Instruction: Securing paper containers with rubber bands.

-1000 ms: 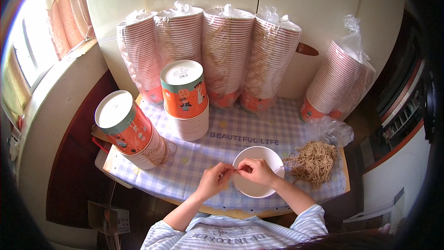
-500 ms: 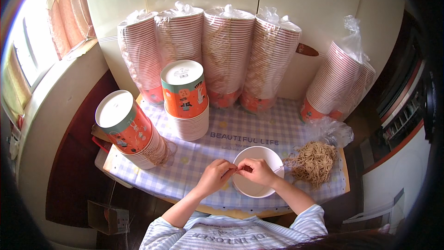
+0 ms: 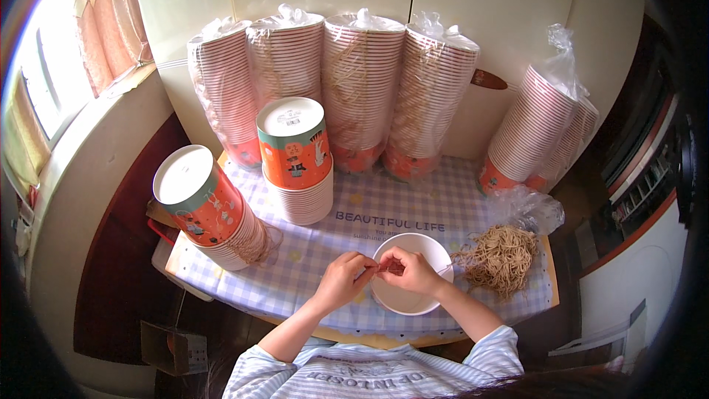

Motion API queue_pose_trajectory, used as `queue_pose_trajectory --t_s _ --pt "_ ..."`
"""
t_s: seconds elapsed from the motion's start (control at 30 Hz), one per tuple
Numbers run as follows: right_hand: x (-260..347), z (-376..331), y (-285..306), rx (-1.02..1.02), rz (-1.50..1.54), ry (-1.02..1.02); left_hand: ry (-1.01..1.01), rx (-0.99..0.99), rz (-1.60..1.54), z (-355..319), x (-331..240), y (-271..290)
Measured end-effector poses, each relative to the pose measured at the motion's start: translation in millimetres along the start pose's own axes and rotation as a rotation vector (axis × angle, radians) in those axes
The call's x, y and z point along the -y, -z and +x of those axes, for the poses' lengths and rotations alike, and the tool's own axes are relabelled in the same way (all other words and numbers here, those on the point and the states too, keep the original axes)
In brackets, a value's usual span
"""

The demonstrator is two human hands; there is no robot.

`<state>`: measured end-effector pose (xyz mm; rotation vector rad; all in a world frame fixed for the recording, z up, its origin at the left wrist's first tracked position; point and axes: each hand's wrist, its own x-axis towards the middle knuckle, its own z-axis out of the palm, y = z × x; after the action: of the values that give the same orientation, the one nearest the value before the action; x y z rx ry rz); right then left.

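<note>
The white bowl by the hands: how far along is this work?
Looks done: two upturned cup stacks stand at left. In hand: left hand and right hand pinch something thin at the white bowl rim. Left: a heap of tan strings and bagged stacks behind.

Bagged cup stacks [image 3: 362, 89] along wall; curtain [image 3: 111, 37] left.

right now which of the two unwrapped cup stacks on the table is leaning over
The left stack of orange paper cups, near the table's left edge, leans toward the left. The other unwrapped stack, further back and nearer the middle, stands upright.
</note>
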<state>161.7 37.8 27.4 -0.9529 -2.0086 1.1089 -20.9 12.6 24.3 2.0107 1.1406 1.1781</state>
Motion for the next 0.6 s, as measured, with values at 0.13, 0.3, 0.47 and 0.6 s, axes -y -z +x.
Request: queue_pose_trajectory --t_s 0.13,0.3,0.47,0.6 --pt "-6.1 1.2 -1.1 -0.012 0.062 -0.017 0.052 0.029 -0.063 -0.1 -1.1 0.2" --pt "-2.0 1.9 1.7 0.003 -0.025 -0.004 0.095 0.071 -0.176 -0.9 2.1 0.3" --pt "9.3 4.2 1.9 -0.009 -0.046 -0.038 0.134 0.124 -0.227 -1.0 2.5 2.5" --pt "2.3 3.3 0.5 -0.017 -0.002 -0.007 0.199 0.05 -0.422 -4.0 2.1 -0.8"
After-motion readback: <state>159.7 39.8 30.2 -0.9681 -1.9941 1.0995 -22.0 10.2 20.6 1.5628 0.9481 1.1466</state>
